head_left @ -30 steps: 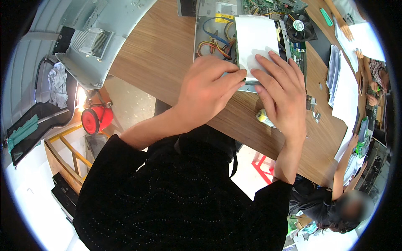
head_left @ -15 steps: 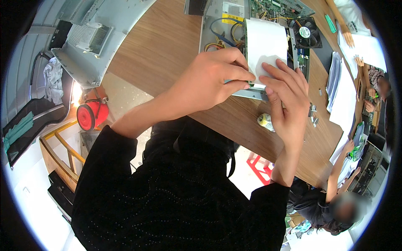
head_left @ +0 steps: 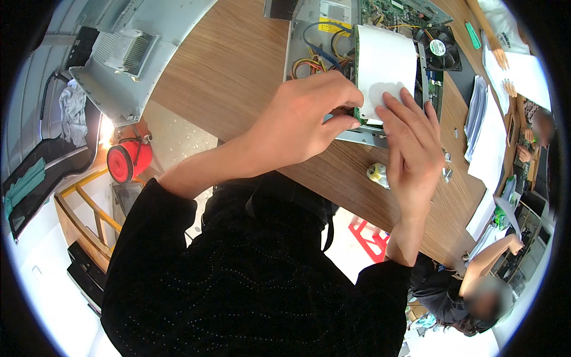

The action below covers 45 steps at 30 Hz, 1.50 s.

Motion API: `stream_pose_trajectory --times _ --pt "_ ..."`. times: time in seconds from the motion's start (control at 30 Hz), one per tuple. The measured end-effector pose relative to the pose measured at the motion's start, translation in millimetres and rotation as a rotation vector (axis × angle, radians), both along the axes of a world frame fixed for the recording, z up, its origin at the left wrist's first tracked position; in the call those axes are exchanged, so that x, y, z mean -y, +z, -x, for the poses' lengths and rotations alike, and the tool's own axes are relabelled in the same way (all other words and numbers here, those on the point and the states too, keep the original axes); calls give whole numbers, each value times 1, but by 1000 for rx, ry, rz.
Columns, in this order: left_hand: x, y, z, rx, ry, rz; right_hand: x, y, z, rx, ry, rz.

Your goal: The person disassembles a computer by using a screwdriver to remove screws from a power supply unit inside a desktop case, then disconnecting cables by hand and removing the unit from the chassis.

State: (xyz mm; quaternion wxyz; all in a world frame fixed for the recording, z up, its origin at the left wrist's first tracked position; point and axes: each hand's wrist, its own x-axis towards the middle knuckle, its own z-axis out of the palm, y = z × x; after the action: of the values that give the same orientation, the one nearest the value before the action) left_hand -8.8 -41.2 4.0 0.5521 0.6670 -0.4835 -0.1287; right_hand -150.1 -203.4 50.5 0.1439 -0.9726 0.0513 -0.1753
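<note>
I am seeing bright, even overhead light; the hands (head_left: 357, 131) are casting soft shadows on the white sheet (head_left: 385, 68). The fisheye is bending the surface (head_left: 238, 65) edges, the rim is going black, and glare is washing out the lower floor.

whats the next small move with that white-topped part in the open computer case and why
Probably ease the white-topped part a little further along its seat: both hands grip its near edge, left hand pinching the corner, right hand flat on top, and it sits over the case frame among cables.
</note>
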Motion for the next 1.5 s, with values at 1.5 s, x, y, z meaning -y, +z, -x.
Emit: stream_pose_trajectory --times 1.5 --pt "56 18 -55 579 91 -168 43 -16 9 -167 -367 -938"
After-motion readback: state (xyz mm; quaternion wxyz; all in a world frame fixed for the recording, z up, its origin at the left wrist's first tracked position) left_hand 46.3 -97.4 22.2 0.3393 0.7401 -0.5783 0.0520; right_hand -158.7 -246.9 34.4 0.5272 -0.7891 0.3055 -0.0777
